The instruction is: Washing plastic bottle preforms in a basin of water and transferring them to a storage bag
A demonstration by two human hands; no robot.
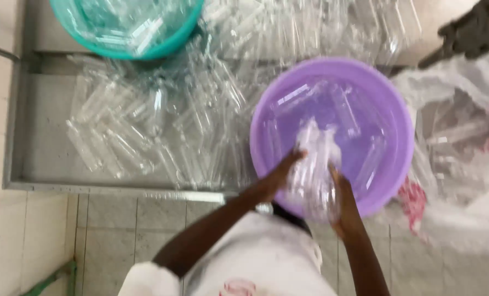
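Tiled floor below, grey steel trough (36,159) at 9 o'clock heaped with clear plastic bottles (146,131). Purple basin (392,109) at 3 o'clock, teal basin (162,49) at 12. White plastic sack (463,219) with red print at far 3 o'clock, wording blurred. Left hand (280,175) and right hand (343,205) pressed around clear bottle bundle (315,170) over the purple basin's near rim. Best gripped low and evenly, lifted straight, kept over the basin.

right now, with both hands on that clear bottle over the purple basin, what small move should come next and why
Probably lower the clear plastic bottle a little into the purple basin. The left hand and right hand hold it over the near rim, blurred with motion, with other clear bottles inside the basin, so dipping seems the likely next step.
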